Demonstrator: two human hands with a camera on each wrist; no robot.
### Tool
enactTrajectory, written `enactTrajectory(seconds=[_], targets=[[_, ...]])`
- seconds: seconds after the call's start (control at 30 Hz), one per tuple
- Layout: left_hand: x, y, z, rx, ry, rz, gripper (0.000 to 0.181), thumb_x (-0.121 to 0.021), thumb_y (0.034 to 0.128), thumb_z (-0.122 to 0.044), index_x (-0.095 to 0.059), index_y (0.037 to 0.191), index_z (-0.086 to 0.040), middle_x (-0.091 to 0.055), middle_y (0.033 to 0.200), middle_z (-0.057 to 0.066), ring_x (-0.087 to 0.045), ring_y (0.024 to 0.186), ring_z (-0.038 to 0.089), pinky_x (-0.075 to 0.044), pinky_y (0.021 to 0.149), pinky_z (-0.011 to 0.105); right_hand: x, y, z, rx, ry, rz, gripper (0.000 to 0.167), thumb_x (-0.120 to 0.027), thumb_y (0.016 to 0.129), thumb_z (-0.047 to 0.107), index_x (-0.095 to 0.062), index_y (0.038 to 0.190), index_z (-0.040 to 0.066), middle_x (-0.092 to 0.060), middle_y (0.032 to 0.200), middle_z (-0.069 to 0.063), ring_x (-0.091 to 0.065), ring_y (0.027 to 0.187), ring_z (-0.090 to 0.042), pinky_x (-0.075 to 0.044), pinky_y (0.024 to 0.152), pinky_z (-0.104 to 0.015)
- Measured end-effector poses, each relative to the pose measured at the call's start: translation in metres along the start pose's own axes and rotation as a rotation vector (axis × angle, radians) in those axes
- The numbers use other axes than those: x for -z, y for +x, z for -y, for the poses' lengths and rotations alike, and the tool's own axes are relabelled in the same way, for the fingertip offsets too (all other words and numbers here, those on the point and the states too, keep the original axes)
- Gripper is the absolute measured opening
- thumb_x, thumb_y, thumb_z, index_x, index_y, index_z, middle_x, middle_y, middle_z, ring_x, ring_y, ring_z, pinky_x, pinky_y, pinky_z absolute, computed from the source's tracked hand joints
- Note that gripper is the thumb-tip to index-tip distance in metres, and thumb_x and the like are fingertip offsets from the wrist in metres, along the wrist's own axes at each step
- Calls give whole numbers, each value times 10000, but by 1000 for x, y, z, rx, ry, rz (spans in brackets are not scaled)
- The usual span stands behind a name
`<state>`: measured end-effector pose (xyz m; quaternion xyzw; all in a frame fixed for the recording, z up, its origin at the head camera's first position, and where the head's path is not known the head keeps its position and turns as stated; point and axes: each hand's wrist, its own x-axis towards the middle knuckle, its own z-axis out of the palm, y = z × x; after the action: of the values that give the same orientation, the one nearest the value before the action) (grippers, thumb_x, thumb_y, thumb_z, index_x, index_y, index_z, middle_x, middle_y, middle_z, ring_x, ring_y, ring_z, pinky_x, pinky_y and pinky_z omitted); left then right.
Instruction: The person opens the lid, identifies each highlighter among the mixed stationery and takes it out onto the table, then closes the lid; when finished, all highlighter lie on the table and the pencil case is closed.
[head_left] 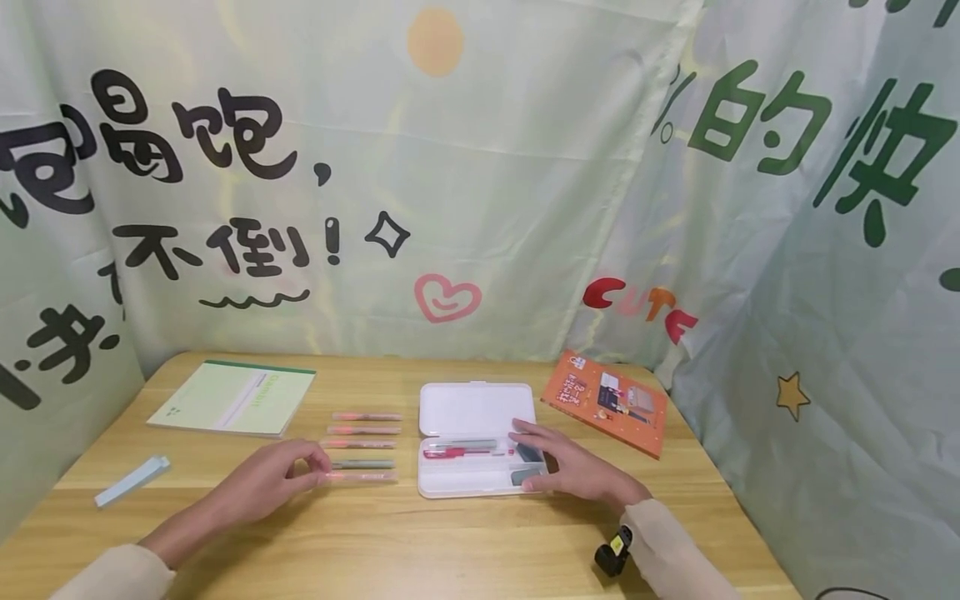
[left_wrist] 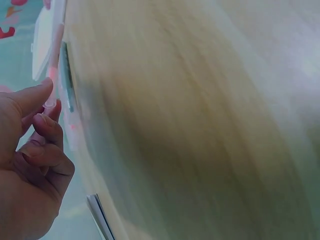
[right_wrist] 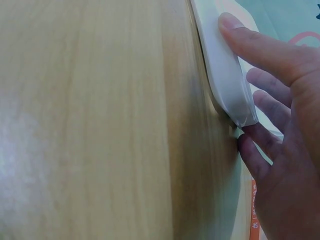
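My left hand [head_left: 262,483] pinches the near end of a pink pen [head_left: 367,477] between thumb and finger. In the left wrist view the pen [left_wrist: 56,55] points away from the fingertips. Beyond it lie a grey-green pen [head_left: 363,464] and several pink-orange pens [head_left: 366,430] in a row. An opened white pencil case [head_left: 477,408] stands to their right. Inside are a red pen [head_left: 450,453], a grey pen [head_left: 465,445] and a dark grey block [head_left: 525,477]. My right hand [head_left: 577,467] grips the case's right end, thumb on the front wall [right_wrist: 220,60].
A light green notebook [head_left: 232,398] lies at the back left, with a pale blue strip-like item [head_left: 133,481] in front of it. An orange book [head_left: 606,402] is at the back right. Printed curtains [head_left: 360,167] hang around the wooden table [head_left: 420,550].
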<state>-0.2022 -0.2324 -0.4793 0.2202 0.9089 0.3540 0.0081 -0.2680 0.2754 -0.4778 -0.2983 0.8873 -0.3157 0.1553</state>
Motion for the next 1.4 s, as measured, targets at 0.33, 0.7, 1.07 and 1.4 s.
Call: enactTrajectory(seconds=[0.33, 0.7, 1.07, 1.4], targets=[[-2, -8, 8, 16, 86, 12, 109, -798, 1000, -317, -739, 1083, -279, -692, 1005, -203, -521, 810, -32, -466, 708, 222, -1, 2, -2, 2, 0, -4, 791, -806, 990, 426, -462, 1666, 201, -269, 1812, -72, -190, 1662, -482, -206, 1249, -807], [-5, -10, 10, 6, 184, -22, 145, -824, 976, -324, -738, 1090, -299, -679, 1018, -233, -634, 940, -11, -542, 792, 249, 0, 2, 0, -27, -2, -1, 801, -808, 986, 441, -455, 1670, 222, -252, 1819, -52, -174, 1670, -468, -198, 1257, -800], [-4, -10, 9, 21, 200, -29, 159, -830, 971, -352, -741, 1085, -287, -690, 1016, -225, -661, 956, 26, -557, 805, 272, -1, 2, -1, -14, -6, -5, 788, -805, 988, 437, -462, 1667, 227, -264, 1815, -55, -190, 1664, -474, -203, 1252, -805], [-2, -9, 8, 60, 200, -6, 179, -848, 955, -364, -729, 1070, -296, -687, 1011, -213, -628, 937, 3, -538, 788, 269, -2, 3, -2, -24, 21, 1, 808, -819, 975, 446, -460, 1668, 235, -246, 1822, -14, -159, 1683, -432, -171, 1272, -790]])
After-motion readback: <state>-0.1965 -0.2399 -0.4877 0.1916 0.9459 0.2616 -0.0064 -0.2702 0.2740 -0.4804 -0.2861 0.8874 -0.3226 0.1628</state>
